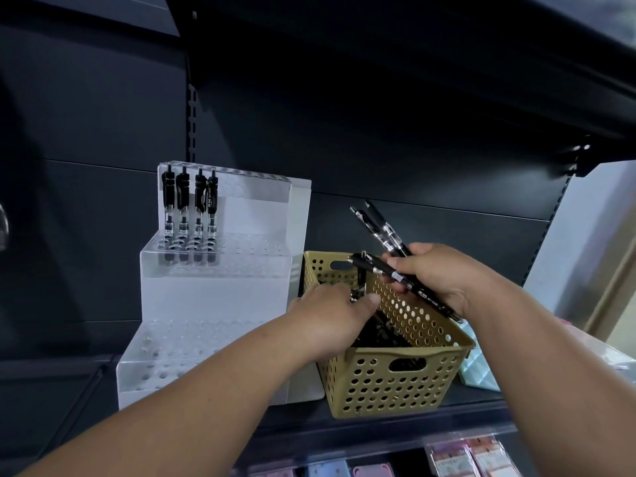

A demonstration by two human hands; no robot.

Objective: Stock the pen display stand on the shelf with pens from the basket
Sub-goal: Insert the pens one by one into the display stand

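Looks like the grab-another-handful stage. Got a fanned bunch of black pens [385,234] clamped in the right hand [437,280] over the gold perforated basket [395,376], while reaching the left hand [330,311] down inside and pinching, by the look of it, one more standing up near the far wall. Hard to see those fingertips past the rim, so not 100% on that grip.

To do this bit well, imo: lift that pen straight up to avoid catching the clip on the basket holes. Square up the bunch first, all clicker ends one way, or expect fumbling at the stand. Then feed one at a time, tip down, carrying on along the row from the ones already in.

About the pens themselves: black bodies, clear stretch partway down, white print on the barrel, clip near the clicker. Dark heap of more in the basket bottom. Four already standing upright at the left end of the top tier of the clear stepped display stand [213,270], just left of the basket on the dark shelf [309,421]. No pens in any other holes in view, so probably early days
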